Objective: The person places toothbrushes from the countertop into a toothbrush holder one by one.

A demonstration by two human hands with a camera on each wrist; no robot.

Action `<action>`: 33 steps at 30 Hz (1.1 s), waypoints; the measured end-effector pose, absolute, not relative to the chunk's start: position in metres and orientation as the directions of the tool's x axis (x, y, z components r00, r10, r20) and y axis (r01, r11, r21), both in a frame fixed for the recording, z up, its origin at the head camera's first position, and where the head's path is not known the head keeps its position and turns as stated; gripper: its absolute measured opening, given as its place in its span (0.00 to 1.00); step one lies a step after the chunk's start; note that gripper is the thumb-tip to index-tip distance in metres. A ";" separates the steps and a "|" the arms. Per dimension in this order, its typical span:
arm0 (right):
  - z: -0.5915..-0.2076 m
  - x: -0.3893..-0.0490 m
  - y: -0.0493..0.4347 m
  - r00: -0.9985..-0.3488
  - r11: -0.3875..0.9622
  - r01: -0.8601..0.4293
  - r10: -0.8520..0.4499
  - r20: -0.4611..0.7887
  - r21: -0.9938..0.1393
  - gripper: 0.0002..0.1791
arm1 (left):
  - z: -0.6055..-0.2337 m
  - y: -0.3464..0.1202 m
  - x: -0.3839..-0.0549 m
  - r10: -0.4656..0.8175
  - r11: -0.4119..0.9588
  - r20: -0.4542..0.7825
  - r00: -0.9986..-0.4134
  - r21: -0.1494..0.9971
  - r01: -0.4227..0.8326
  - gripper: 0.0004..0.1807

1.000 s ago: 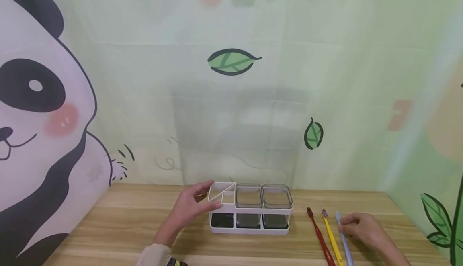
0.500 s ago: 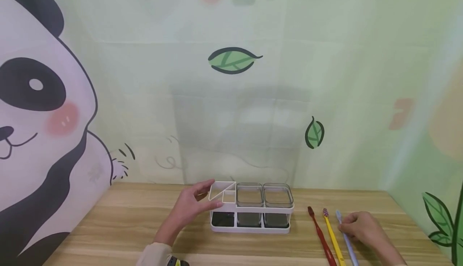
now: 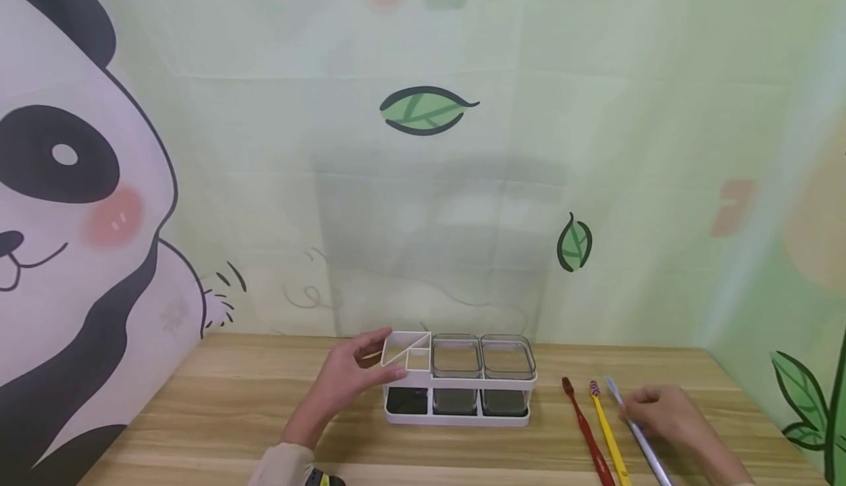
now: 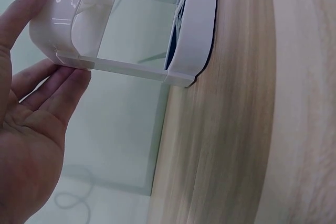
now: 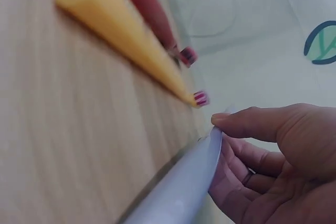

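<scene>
A white toothbrush holder (image 3: pixel 457 421) with a divided top at its left end stands on the wooden table. My left hand (image 3: pixel 344 379) holds that left end, thumb at the front and fingers behind; the left wrist view shows thumb and fingertips on the holder's white upper part (image 4: pixel 55 22). At the right, my right hand (image 3: pixel 670 414) pinches a light blue toothbrush (image 3: pixel 644 442) near its head between thumb and fingers. In the right wrist view the brush's handle (image 5: pixel 176 190) slants down towards the table. The brush head is largely hidden there.
Two clear cups (image 3: pixel 456 357) sit in the holder's middle and right places. A yellow toothbrush (image 3: pixel 609 434) and a red toothbrush (image 3: pixel 587 434) lie between the holder and my right hand. A printed cloth backdrop (image 3: pixel 436 236) rises behind the table (image 3: pixel 218 412).
The light blue toothbrush has turned in my right hand: its head has swung left towards the yellow one and its handle end right. My left hand and the holder stay put.
</scene>
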State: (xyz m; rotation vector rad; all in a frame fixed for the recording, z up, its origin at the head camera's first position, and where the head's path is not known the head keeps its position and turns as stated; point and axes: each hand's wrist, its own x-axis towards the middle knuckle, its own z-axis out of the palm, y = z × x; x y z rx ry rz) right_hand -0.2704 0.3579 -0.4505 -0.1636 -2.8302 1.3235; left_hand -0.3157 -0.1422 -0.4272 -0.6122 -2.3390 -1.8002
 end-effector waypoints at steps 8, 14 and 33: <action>-0.425 -0.266 0.351 -0.997 0.612 0.006 0.064 0.042 -0.790 0.15 | -0.427 -0.144 -0.315 0.239 0.182 0.331 -0.913 0.908 0.377 0.41; -0.406 -0.262 0.349 -0.994 0.589 -0.017 0.074 0.075 -0.808 0.17 | -0.426 -0.142 -0.315 0.234 0.193 0.321 -0.918 0.910 0.367 0.41; -0.360 -0.245 0.312 -0.963 0.550 -0.130 0.128 0.237 -0.825 0.31 | -0.430 -0.144 -0.318 0.249 0.135 0.316 -0.916 0.925 0.356 0.42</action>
